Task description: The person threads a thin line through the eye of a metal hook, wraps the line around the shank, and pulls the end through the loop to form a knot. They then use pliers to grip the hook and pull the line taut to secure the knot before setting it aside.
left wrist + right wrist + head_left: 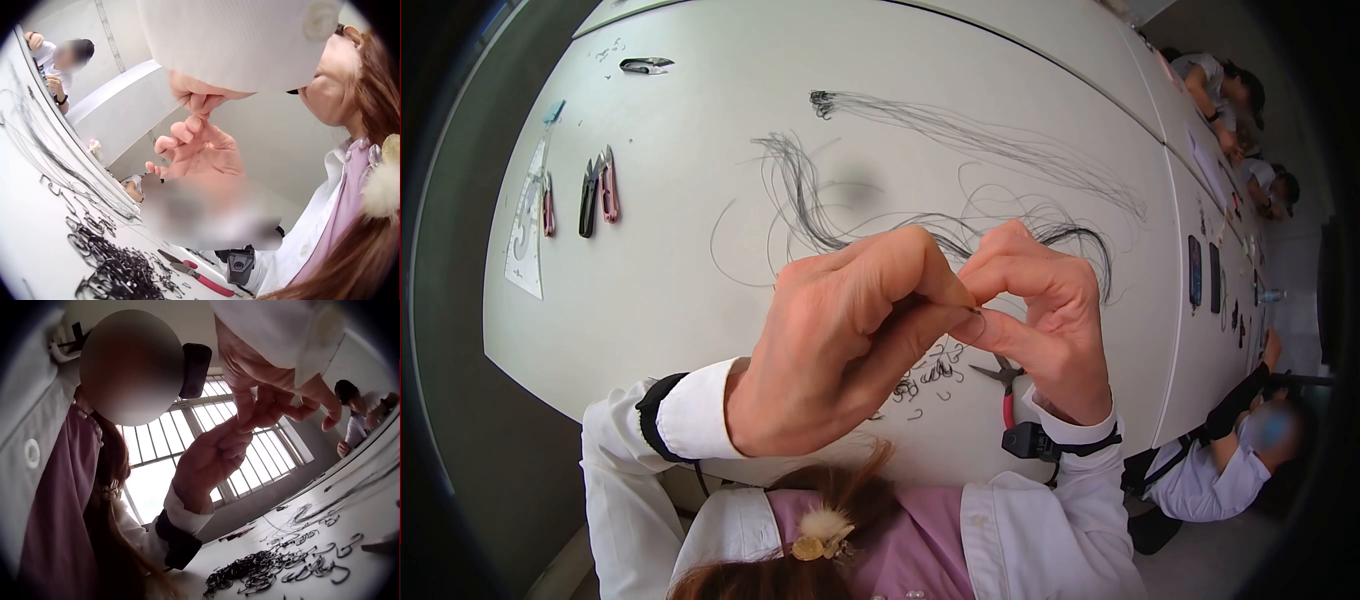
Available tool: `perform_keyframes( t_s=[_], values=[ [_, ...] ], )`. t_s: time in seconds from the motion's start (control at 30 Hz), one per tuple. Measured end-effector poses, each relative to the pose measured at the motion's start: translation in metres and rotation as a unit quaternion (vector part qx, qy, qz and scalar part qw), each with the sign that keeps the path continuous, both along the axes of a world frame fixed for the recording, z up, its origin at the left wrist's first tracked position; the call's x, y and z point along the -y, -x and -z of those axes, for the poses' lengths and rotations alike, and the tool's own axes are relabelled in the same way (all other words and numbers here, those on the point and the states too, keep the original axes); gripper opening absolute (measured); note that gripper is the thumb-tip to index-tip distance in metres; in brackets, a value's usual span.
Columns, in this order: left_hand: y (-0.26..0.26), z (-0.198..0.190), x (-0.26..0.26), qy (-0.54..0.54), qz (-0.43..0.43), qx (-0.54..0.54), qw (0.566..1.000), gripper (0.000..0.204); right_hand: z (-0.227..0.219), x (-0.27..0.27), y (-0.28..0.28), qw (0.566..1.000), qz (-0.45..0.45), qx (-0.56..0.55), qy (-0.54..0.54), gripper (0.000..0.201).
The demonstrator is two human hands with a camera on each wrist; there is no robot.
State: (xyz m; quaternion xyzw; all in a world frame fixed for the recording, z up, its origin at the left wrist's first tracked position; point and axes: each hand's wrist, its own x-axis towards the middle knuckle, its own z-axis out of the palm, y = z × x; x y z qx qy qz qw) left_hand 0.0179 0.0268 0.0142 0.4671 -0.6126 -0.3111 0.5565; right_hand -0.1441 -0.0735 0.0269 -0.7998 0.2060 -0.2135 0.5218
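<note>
Both hands meet at their fingertips above the table. A small dark fish hook (pixel 981 322) shows there, its bend lying against the right thumb. My left hand (pixel 830 345) pinches it between thumb and forefinger. From the other side, my right hand (pixel 1045 310) pinches at the same spot with thumb and forefinger; the fingers hide most of the hook. Below the hands lies a heap of loose black fish hooks (pixel 122 265). Beyond them stretches a bundle of dark fishing line (pixel 805 200).
Red-handled pliers (pixel 1008 408) lie beside the hooks. A second line bundle (pixel 960 132) ends in clustered hooks (pixel 821 102). Thread snips (pixel 588 200), more snips (pixel 646 66) and a clear set square (pixel 524 235) lie at left. Other people sit on the right.
</note>
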Motion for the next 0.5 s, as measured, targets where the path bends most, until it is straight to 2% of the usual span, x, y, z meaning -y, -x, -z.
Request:
perform_keyframes(
  t_s=[0.07,0.27,0.37,0.43,0.5],
  values=[
    [-0.002,-0.002,-0.001,-0.049,0.025,-0.031,0.998,0.006,0.001,-0.001,-0.001,1.0,-0.002,-0.005,-0.014,0.007],
    [0.0,0.001,-0.003,-0.083,0.023,-0.089,0.992,0.003,0.003,-0.005,-0.004,1.0,0.003,-0.004,-0.02,0.006],
    [-0.003,-0.004,-0.003,-0.114,0.011,-0.083,0.99,0.003,0.003,-0.006,-0.006,0.999,0.001,-0.017,0.036,0.011],
    [-0.004,-0.005,-0.004,-0.109,-0.004,-0.086,0.99,0.003,-0.001,-0.01,-0.011,0.991,0.097,0.026,0.089,0.02],
    [-0.004,-0.006,-0.004,-0.105,-0.015,-0.09,0.99,0.003,-0.009,-0.003,-0.002,0.987,0.09,0.043,0.124,0.024]
  ],
)
